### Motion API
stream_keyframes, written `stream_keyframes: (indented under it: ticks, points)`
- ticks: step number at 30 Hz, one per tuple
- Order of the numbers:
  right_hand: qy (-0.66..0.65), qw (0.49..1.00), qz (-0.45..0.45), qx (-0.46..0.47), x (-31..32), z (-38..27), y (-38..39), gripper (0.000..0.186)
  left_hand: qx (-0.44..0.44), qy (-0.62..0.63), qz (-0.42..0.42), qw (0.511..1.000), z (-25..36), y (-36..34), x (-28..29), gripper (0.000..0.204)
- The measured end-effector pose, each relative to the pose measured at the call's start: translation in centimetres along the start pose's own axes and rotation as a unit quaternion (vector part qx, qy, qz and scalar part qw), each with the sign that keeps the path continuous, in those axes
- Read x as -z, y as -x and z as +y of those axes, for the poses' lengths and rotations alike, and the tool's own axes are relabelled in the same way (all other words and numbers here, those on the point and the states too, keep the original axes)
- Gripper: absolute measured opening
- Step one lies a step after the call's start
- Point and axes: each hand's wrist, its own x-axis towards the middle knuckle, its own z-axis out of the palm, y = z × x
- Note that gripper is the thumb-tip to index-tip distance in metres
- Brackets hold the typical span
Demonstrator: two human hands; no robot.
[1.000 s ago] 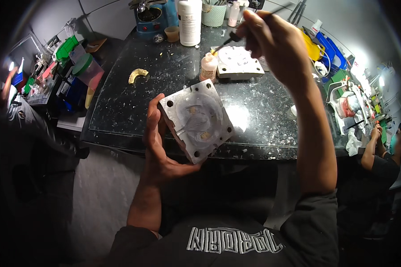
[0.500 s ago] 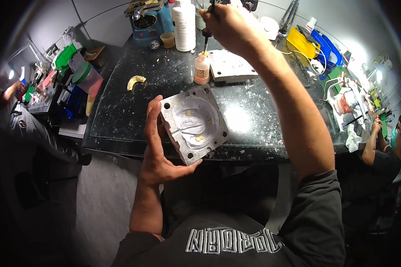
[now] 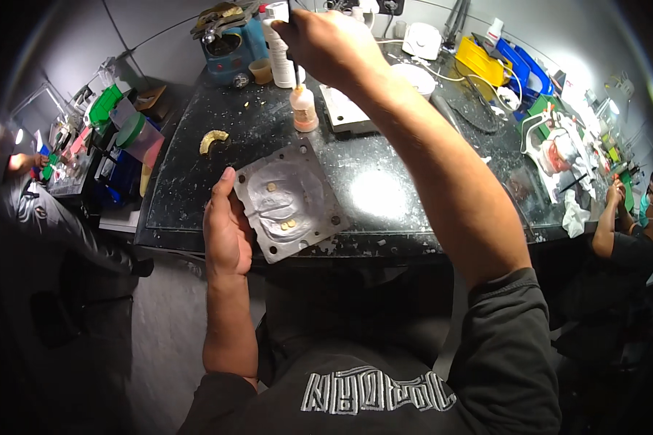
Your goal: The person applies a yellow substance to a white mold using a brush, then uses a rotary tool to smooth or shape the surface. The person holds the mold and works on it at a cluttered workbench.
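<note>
My left hand supports a square grey metal mold half from its left side and underneath, tilted above the near edge of the bench. Smooth pale grey fills the cavity, with a few small yellowish tooth-like pieces set in it. At the back, my right hand is closed around the dark handle of a brush. The brush points straight down, its tip at the mouth of a small bottle with pinkish liquid. Fingertips of my right hand are partly hidden.
On the black bench lies a curved yellowish arch. A second mold block, a tall white bottle, a beige cup and a blue machine stand behind. Other people work at both sides; one person's hand shows right.
The mold half in my left hand has moved left and slightly down, turning a little. My view has shifted, and my right hand with the brush appears further left, still over the small bottle.
</note>
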Motion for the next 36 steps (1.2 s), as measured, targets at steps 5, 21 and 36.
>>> stream_keyframes:
  ticks: [5,21,36]
  points:
    - [-0.001,0.998,0.063,-0.016,-1.9,0.2,-1.3,0.036,-0.015,-0.071,0.06,0.996,-0.9,-0.1,1.4,0.032]
    - [-0.26,0.95,0.066,-0.162,17.7,1.7,18.0,0.053,-0.095,-0.194,0.085,0.973,-2.4,-1.2,2.4,0.038]
    - [-0.314,0.665,0.341,-0.586,15.4,13.5,59.7,0.063,-0.001,0.022,-0.018,1.0,-1.7,5.8,2.4,0.048]
